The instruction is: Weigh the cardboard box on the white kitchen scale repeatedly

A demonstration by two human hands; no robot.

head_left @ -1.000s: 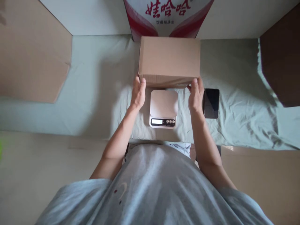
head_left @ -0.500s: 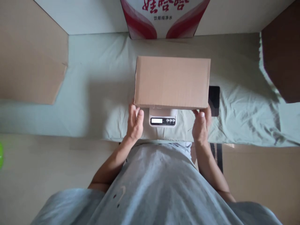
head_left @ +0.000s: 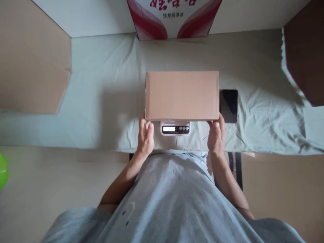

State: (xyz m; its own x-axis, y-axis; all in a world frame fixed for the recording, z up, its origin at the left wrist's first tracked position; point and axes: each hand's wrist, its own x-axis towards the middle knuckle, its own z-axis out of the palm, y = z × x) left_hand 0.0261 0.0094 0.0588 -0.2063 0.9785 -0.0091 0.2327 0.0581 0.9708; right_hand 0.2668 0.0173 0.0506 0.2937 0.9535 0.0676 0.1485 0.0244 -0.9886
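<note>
A plain brown cardboard box (head_left: 181, 95) sits over a small white kitchen scale (head_left: 175, 129), hiding the platform; only the scale's display strip and buttons show below the box's near edge. My left hand (head_left: 145, 135) grips the box's near left corner, thumb up against the front face. My right hand (head_left: 216, 135) holds the near right corner the same way. Whether the box rests fully on the scale cannot be told.
A dark phone (head_left: 228, 105) lies just right of the box on the pale green cloth (head_left: 101, 101). A red and white printed carton (head_left: 174, 17) stands behind. Cardboard flaps (head_left: 32, 64) lie at left and another (head_left: 303, 50) at right. A green object (head_left: 3, 170) shows at the left edge.
Both hands carried the box from the back of the table toward me and down over the scale, which now hides the platform. The box looks lower than half a second ago.
</note>
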